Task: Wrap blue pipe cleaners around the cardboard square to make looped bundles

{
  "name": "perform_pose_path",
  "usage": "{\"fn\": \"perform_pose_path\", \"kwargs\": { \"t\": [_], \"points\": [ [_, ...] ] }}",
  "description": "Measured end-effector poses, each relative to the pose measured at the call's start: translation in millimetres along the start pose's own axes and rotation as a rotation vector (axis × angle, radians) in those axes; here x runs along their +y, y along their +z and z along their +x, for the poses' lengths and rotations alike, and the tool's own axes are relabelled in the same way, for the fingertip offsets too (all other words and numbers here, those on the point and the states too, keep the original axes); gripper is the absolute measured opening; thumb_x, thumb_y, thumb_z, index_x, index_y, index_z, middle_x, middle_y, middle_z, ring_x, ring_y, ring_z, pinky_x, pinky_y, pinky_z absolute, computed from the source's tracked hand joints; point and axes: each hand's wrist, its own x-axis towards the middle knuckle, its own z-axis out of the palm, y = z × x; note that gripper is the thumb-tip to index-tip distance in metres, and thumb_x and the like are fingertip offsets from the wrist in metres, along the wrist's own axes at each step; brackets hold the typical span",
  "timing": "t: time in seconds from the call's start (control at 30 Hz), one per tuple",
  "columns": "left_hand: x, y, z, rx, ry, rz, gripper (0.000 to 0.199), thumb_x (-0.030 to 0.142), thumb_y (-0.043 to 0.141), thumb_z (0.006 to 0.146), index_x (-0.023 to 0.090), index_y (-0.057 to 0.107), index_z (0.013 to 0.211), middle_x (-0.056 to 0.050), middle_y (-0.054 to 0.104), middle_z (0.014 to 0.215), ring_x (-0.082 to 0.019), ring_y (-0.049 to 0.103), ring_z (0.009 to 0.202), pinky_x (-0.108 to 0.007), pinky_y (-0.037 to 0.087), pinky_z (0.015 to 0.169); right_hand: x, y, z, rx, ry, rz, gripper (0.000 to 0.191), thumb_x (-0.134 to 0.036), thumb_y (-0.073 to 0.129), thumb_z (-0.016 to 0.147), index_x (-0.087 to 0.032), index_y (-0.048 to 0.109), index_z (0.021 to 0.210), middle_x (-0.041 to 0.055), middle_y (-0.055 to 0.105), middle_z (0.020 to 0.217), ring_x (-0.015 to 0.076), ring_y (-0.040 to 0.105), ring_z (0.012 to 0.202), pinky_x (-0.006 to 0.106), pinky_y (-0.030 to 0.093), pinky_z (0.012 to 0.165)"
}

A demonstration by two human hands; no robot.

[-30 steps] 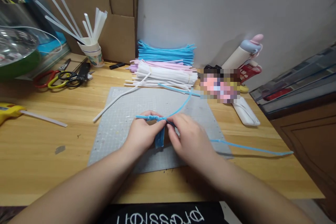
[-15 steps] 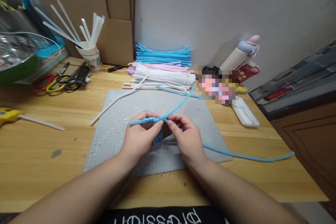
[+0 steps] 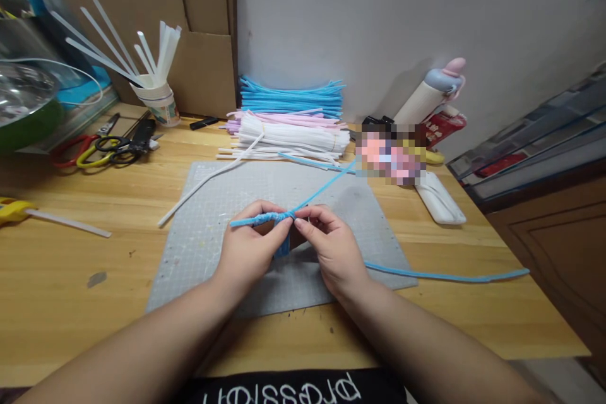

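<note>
Over the grey cutting mat (image 3: 199,202), my left hand (image 3: 249,240) pinches a piece wound with blue pipe cleaner (image 3: 265,219), whose straight end sticks out to the left. My right hand (image 3: 331,243) is closed at the right end of the same piece, thumb and forefinger on the blue strand. One blue length (image 3: 324,188) runs from the fingertips up and to the right. Another (image 3: 445,275) reaches out past my right wrist over the table. Below the fingers hangs a blue-wrapped part (image 3: 283,246), with something brown beside it, partly hidden by the hands.
Bundles of blue (image 3: 293,100) and white pipe cleaners (image 3: 293,136) lie behind the mat. Scissors (image 3: 101,151), a cup of glue sticks (image 3: 158,101) and a yellow glue gun (image 3: 14,211) are at the left. A bottle (image 3: 421,98) and white packet (image 3: 440,200) are at the right.
The blue length above the hands now slants lower to the right and looks straighter. My right fingertips have drawn slightly closer to my left ones. The whole view has shifted a little.
</note>
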Motion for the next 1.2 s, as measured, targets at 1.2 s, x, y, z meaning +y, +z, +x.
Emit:
{"fn": "perform_pose_path", "kwargs": {
  "t": [1.2],
  "points": [
    [-2,-3.1,9,-0.285,-0.151,-0.115,0.02,0.031,0.074,0.065,0.018,0.062,0.072,0.001,0.063,0.065,-0.014,0.056,0.058,-0.026,0.043,0.057,-17,-17,19,-0.213,0.356,0.171,0.024,-0.027,0.083,0.054,-0.018,0.065,0.066,-0.003,0.063,0.058,0.0122,0.055,0.055,0.025,0.042,0.057]
  ]
}}
